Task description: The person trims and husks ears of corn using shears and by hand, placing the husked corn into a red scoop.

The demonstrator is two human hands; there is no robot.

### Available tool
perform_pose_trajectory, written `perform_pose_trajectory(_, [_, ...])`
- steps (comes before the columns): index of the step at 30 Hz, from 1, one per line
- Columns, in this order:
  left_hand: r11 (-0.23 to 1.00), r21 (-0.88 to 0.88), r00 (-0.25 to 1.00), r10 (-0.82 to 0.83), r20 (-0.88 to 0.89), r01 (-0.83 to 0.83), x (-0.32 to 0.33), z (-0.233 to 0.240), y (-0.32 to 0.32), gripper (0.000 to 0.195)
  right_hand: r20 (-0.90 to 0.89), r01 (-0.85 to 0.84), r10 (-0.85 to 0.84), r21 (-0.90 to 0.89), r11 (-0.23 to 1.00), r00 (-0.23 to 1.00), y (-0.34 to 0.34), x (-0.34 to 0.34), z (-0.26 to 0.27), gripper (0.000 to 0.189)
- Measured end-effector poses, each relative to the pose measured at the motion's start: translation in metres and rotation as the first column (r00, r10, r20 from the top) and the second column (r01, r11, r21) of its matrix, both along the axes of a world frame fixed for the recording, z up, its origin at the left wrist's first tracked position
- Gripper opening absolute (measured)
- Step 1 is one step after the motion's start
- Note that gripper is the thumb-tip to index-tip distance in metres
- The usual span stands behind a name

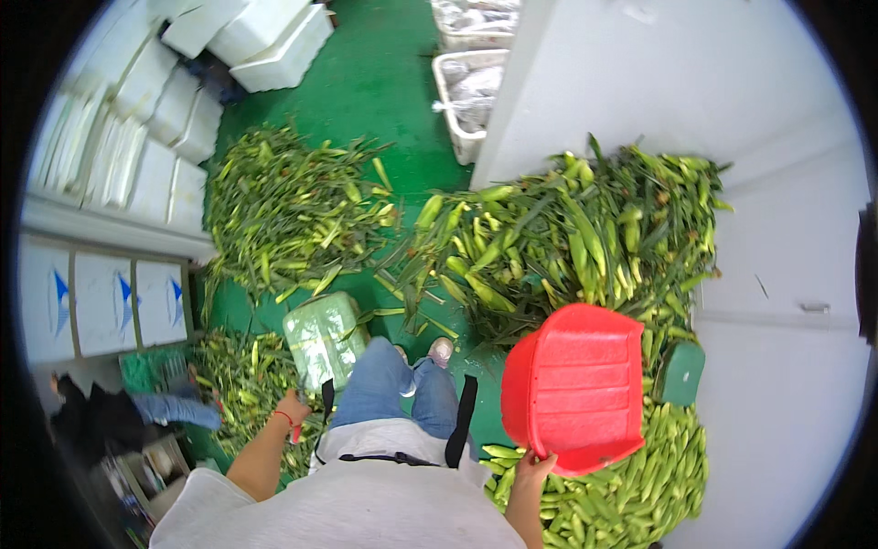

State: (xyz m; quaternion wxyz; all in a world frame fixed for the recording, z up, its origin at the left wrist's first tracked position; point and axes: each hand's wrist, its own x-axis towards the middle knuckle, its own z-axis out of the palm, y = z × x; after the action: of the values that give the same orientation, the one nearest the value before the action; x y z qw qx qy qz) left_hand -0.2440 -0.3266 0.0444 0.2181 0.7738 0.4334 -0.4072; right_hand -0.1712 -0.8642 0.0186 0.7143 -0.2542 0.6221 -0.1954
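Observation:
My right hand (535, 465) grips the rim of a large red plastic tub (590, 391) by its near corner. The tub is tilted, with its ribbed side facing up, above a heap of trimmed corn ears (617, 501). My left hand (293, 410) hangs at my left side, closed around a small tool with a red handle (296, 434); its working end is too small to make out. Below that hand lies a pile of corn husks and leaves (250, 384). Ahead, a big heap of leafy unhusked corn (569, 240) rests against the wall.
A green tape-wrapped block (326, 340) sits by my legs. A green stool (682, 374) stands beyond the tub. Another husk pile (295, 213) spreads ahead left. White foam boxes (281, 51), white crates (466, 103) and a bent-over person (103, 418) are around.

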Motion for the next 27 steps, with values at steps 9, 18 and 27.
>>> perform_pose_trajectory(9, [0.877, -0.098, 0.860, -0.432, 0.270, 0.471, 0.241, -0.005, 0.023, 0.061, -0.101, 0.520, -0.528, -0.100, 0.848, 0.843, 0.068, -0.107, -0.038, 0.036])
perform_pose_trajectory(18, [0.824, -0.089, 0.820, -0.566, -0.088, 0.559, 0.327, -0.244, 0.104, 0.064, -0.852, -0.737, 0.255, -0.203, 0.645, 0.457, 0.139, -0.163, -0.252, 0.041])
perform_pose_trajectory(27, [0.885, -0.256, 0.903, -0.421, -0.084, 0.388, 0.221, -0.435, 0.214, 0.061, -0.255, 0.634, -0.591, 0.142, 0.760, 0.766, 0.158, -0.170, -0.405, 0.040])
